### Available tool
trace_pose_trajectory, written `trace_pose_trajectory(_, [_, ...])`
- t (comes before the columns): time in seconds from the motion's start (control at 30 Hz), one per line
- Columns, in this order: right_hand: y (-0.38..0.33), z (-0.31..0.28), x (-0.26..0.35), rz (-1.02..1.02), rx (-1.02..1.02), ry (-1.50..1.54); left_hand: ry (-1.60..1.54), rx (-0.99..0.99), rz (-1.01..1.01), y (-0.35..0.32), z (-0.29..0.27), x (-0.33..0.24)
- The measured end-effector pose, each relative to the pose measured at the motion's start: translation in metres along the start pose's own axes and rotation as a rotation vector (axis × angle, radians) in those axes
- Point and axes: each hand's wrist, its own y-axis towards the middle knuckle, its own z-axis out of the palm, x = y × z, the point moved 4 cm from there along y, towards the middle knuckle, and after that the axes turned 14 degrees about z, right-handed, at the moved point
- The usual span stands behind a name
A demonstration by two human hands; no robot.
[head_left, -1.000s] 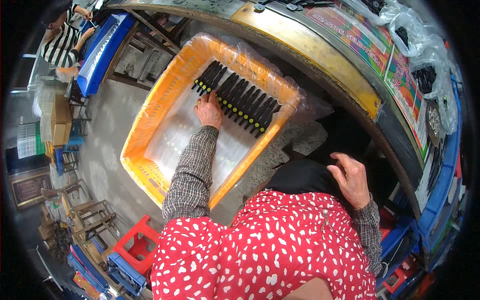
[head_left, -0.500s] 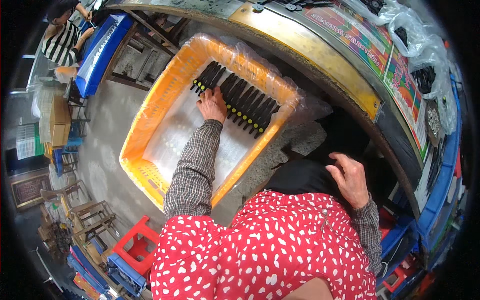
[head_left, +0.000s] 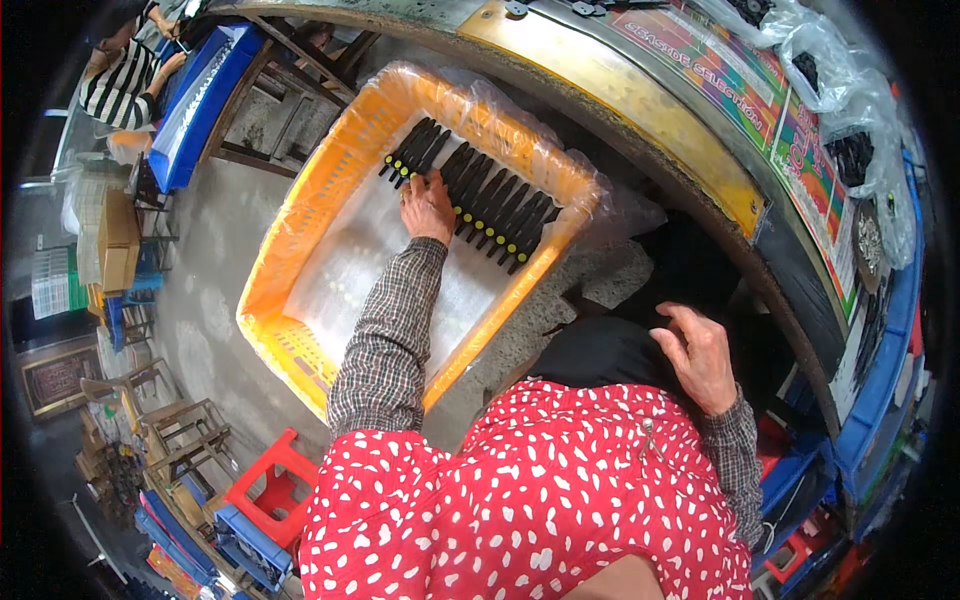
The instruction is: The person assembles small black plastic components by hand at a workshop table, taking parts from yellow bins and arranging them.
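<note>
While the left hand [head_left: 427,208] reaches deep into the orange basket [head_left: 268,285], its fingertips are down among the black pieces [head_left: 497,207], laid in a slanting row on the white sheet [head_left: 330,275], right about where the row breaks into 2 bunches. From where I stand, the step looks like straightening that row or settling a piece into it; I can't tell whether the left grip is pinching anything, since the knuckles cover it. The right hand [head_left: 700,358] hangs near the dark-clad knee [head_left: 590,352], fingers loosely bent, thumb apart, with nothing in its grip. Yellow dots [head_left: 511,249] show toward the near ends of the pieces, which lie side by side in the far part of the basket, next to the counter [head_left: 420,20]. To my eye, the next move calls for a light touch, keeping the dots in line without nudging the neighbours. Compared with 1 second ago, the left hand has slid slightly right along the row and a touch farther forward; the right hand has kept its pose
</note>
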Motion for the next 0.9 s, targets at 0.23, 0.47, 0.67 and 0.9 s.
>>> trace_pose_trajectory(0.23, [0.002, 0.002, 0.000, -0.034, -0.017, 0.013, 0.020, 0.021, -0.005, -0.001, -0.003, 0.001])
trace_pose_trajectory(0.47, [0.001, 0.002, 0.002, -0.008, 0.006, -0.001, -0.010, 0.053, 0.009, 0.000, -0.003, -0.001])
trace_pose_trajectory(0.67, [0.001, -0.002, 0.001, 0.015, 0.015, -0.001, -0.016, -0.035, 0.000, -0.019, -0.017, 0.000])
trace_pose_trajectory(0.9, [-0.002, -0.012, 0.006, -0.015, -0.047, 0.007, -0.014, -0.091, -0.038, -0.044, -0.034, 0.014])
